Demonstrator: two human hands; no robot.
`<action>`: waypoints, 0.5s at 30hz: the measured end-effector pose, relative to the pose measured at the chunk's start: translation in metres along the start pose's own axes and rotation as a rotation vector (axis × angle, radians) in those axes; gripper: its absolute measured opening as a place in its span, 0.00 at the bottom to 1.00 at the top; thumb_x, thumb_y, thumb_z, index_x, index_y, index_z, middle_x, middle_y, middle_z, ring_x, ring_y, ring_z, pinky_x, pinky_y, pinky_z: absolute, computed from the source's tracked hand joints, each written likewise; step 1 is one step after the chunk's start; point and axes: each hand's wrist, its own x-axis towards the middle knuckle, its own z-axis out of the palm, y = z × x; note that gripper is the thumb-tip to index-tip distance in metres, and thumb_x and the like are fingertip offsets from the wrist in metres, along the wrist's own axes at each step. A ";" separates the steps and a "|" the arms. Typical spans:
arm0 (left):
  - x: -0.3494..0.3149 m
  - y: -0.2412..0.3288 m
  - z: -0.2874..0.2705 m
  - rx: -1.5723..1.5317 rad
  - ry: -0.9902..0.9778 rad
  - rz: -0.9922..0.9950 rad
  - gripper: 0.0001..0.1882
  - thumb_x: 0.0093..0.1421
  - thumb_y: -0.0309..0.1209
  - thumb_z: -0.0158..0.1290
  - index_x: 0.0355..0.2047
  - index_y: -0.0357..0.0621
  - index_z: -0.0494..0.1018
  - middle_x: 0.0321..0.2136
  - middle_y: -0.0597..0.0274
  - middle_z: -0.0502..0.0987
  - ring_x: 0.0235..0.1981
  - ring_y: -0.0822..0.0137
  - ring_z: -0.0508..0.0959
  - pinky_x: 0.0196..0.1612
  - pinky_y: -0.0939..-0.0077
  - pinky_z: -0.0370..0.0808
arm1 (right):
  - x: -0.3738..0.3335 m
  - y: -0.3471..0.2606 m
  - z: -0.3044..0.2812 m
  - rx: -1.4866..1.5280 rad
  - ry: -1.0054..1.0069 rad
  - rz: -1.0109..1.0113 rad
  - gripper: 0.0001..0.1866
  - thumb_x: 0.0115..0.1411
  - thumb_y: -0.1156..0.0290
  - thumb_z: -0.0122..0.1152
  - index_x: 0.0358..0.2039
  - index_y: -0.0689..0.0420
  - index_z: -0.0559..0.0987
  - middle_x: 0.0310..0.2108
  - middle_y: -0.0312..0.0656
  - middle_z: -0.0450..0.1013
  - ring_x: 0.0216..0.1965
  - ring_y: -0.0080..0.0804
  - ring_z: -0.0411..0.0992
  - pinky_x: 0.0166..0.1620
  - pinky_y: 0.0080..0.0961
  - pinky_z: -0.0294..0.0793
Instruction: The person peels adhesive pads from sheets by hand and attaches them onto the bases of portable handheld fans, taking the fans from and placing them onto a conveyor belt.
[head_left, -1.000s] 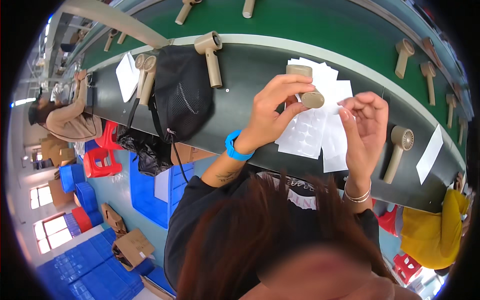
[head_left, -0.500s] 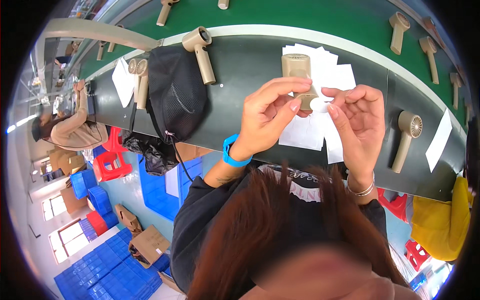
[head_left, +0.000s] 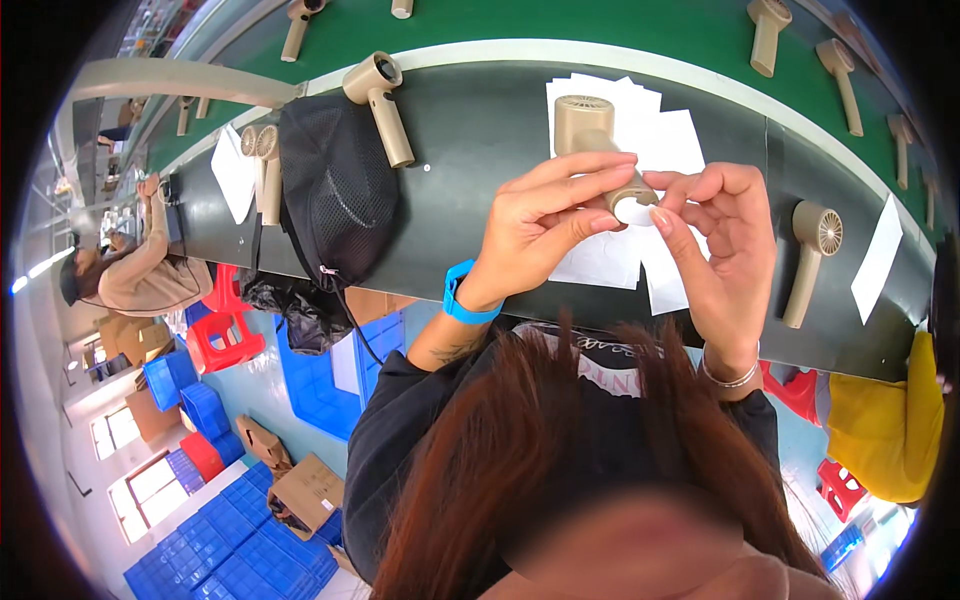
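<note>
Evidently both hands meet over the workbench [head_left: 480,130], around one beige handheld fan [head_left: 583,118]. The left hand [head_left: 545,222], wearing a blue wristband [head_left: 464,293], is clamped on that fan's handle, thumb on the near side and fingers across the top; the fan's head points away from the person, above a spread of white sheets [head_left: 682,138]. At the handle's near end sits a round white sticker [head_left: 632,211]. The right hand [head_left: 728,225] has its thumb tip at the sticker's edge and its index finger just beside, though whether the two pinch the sticker or merely press it cannot be told. To the right lies a second fan [head_left: 813,255], near a loose white sheet [head_left: 877,260]. On the left, a black mesh bag [head_left: 335,190] rests beside a fan with an open head [head_left: 388,115]. Beyond the bench's pale edge, more fans lie on a green belt [head_left: 600,28].
</note>
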 end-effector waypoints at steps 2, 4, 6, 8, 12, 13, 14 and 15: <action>0.000 -0.001 0.001 -0.001 0.013 0.014 0.18 0.57 0.21 0.54 0.49 0.34 0.72 0.51 0.48 0.70 0.35 0.73 0.73 0.42 0.73 0.80 | 0.000 0.000 0.000 -0.020 -0.001 -0.005 0.14 0.55 0.85 0.58 0.39 0.62 0.65 0.33 0.39 0.68 0.44 0.31 0.73 0.45 0.25 0.75; -0.001 -0.001 0.001 -0.003 0.011 0.013 0.17 0.57 0.20 0.53 0.49 0.34 0.72 0.51 0.47 0.70 0.37 0.71 0.74 0.42 0.73 0.80 | 0.000 0.001 0.000 -0.021 0.002 -0.005 0.14 0.55 0.85 0.58 0.39 0.62 0.65 0.33 0.39 0.68 0.44 0.31 0.73 0.45 0.25 0.75; -0.001 -0.001 0.001 -0.012 0.012 0.011 0.17 0.57 0.20 0.53 0.49 0.34 0.72 0.51 0.47 0.69 0.38 0.70 0.74 0.43 0.72 0.80 | 0.000 0.000 0.000 -0.023 0.005 -0.004 0.14 0.55 0.85 0.58 0.39 0.62 0.65 0.32 0.39 0.68 0.44 0.31 0.73 0.45 0.25 0.75; 0.000 -0.001 0.001 -0.021 0.012 0.008 0.17 0.57 0.19 0.53 0.49 0.34 0.72 0.51 0.47 0.69 0.40 0.68 0.75 0.43 0.71 0.80 | 0.001 -0.004 0.001 -0.035 -0.008 0.028 0.15 0.55 0.88 0.56 0.38 0.59 0.64 0.32 0.39 0.67 0.46 0.32 0.72 0.46 0.22 0.72; 0.000 -0.001 0.001 -0.046 0.006 -0.012 0.17 0.57 0.19 0.53 0.49 0.33 0.72 0.51 0.46 0.69 0.44 0.64 0.75 0.44 0.69 0.80 | 0.000 -0.005 0.002 -0.043 0.011 0.043 0.15 0.55 0.88 0.56 0.37 0.59 0.63 0.32 0.38 0.66 0.45 0.31 0.72 0.45 0.22 0.72; -0.001 -0.002 0.001 -0.053 0.010 -0.015 0.17 0.57 0.19 0.53 0.48 0.33 0.72 0.51 0.45 0.69 0.45 0.63 0.75 0.44 0.69 0.80 | 0.001 -0.006 0.003 -0.049 0.007 0.039 0.15 0.55 0.87 0.56 0.37 0.59 0.63 0.32 0.38 0.67 0.45 0.30 0.72 0.45 0.22 0.72; -0.001 -0.002 0.000 -0.053 0.008 -0.016 0.17 0.57 0.19 0.53 0.48 0.33 0.72 0.51 0.45 0.69 0.45 0.63 0.75 0.44 0.69 0.80 | 0.001 -0.006 0.003 -0.055 0.004 0.036 0.15 0.54 0.87 0.57 0.37 0.59 0.63 0.32 0.38 0.67 0.45 0.30 0.72 0.45 0.22 0.72; -0.001 -0.001 -0.001 -0.047 0.005 -0.020 0.17 0.57 0.19 0.53 0.48 0.33 0.72 0.51 0.45 0.69 0.46 0.61 0.75 0.45 0.68 0.80 | 0.001 -0.006 0.003 -0.054 0.005 0.036 0.15 0.54 0.87 0.57 0.37 0.59 0.63 0.32 0.38 0.67 0.45 0.30 0.72 0.45 0.22 0.72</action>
